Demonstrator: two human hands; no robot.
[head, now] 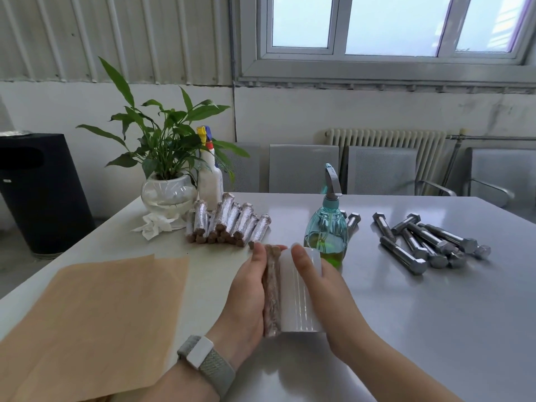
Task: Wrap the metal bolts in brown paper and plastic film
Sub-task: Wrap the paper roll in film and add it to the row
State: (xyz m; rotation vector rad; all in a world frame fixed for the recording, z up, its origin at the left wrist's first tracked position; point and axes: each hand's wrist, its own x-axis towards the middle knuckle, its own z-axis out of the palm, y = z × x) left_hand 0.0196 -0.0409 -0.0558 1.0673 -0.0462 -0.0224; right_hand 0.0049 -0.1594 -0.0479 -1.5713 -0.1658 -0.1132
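Soft daylight comes from the window [388, 24], which is washed out white. Below it the table [406, 314] shows pale glare and faint shadows. Straight lines bow towards the edges.

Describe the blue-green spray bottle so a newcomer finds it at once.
On the grey table, look just beyond the right hand. The spray bottle stands upright there, left of the bare bolts. Unlike the white bottle by the plant, it is see-through.
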